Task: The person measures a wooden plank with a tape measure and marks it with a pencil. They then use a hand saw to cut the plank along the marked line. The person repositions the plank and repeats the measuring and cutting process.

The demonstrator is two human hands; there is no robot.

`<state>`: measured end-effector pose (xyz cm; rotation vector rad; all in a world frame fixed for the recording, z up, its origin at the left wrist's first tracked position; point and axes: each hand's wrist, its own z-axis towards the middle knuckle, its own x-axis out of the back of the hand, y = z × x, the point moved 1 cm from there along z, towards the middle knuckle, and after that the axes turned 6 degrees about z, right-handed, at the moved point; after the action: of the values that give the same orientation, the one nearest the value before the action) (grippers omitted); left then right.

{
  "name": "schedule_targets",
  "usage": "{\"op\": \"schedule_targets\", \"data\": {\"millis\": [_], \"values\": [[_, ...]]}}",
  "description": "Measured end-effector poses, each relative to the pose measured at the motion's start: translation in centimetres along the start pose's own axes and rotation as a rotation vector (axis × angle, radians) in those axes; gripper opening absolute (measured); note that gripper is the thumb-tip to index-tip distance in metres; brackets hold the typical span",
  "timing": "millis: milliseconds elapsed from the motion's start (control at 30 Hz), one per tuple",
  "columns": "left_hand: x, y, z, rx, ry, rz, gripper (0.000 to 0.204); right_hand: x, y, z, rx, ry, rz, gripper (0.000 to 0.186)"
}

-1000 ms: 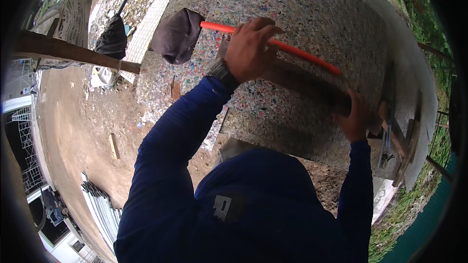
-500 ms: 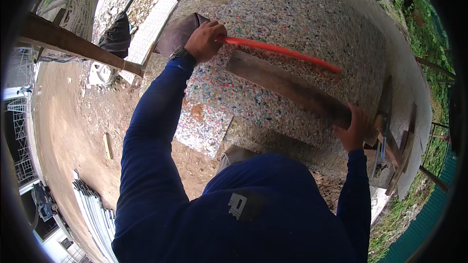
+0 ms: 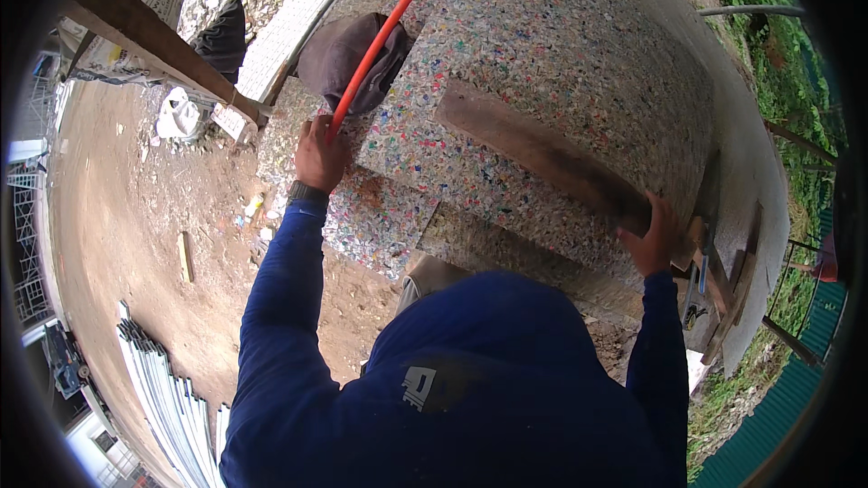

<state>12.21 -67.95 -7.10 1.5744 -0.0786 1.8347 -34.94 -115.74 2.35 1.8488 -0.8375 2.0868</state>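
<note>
Presently catalogued, one worker's station, seen from above.

Item: left hand (image 3: 318, 155), fingers curled tight round the lower end of a long orange-red rod or tube (image 3: 380, 45). The rod runs up and away from the fist, crossing a dark grey cloth cap (image 3: 348, 59) that lies at the near-left corner of the slab; whether rod and cap touch cannot be told. The grip at the very end seems to give the longest reach over the slab.

Item: right hand (image 3: 653, 239), fingers wrapped over the near end of a long weathered brown wooden plank (image 3: 551, 158). The plank lies flat and slantwise across the slab, and the hand appears to pin it so that it cannot slide.

Item: large multicoloured speckled slab of pressed plastic chips (image 3: 579, 45), serving as bearing surface. A smaller piece of the same speckled material (image 3: 375, 221) lies lower, just beside its left edge, under the left forearm.

Item: dark blue long sleeves (image 3: 280, 307), both arms, with a dark wrist band at the left cuff.

Surroundings: bare brown earth (image 3: 127, 244) on the left with scattered litter; a stack of pale corrugated metal sheets (image 3: 167, 380) at lower left; a rough timber beam (image 3: 145, 36) at upper left; green vegetation (image 3: 768, 54) at right.
</note>
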Motion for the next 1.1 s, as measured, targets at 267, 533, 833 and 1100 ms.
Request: {"op": "schedule_targets", "data": {"millis": [267, 533, 833, 1100], "values": [[3.1, 0.3, -3.2, 0.075, 0.128, -0.112, 0.053, -0.4, 1.5, 0.0, -0.008, -0.031, -0.002, 0.095], [4.2, 1.5, -13.0, 0.271, 0.179, -0.228, 0.048, 1.3, 0.3, 1.3, 0.038, -0.103, -0.057, 0.093], [6.4, 11.0, -21.1, 0.225, -0.022, -0.572, 0.031, 2.1, -5.4, -4.3, 0.051, -0.293, 0.332, 0.093], [-1.6, 21.4, -23.3, 0.475, -0.501, -1.256, 0.039, 2.9, -2.9, -12.6, 0.092, -0.320, 0.441, 0.092]]}}
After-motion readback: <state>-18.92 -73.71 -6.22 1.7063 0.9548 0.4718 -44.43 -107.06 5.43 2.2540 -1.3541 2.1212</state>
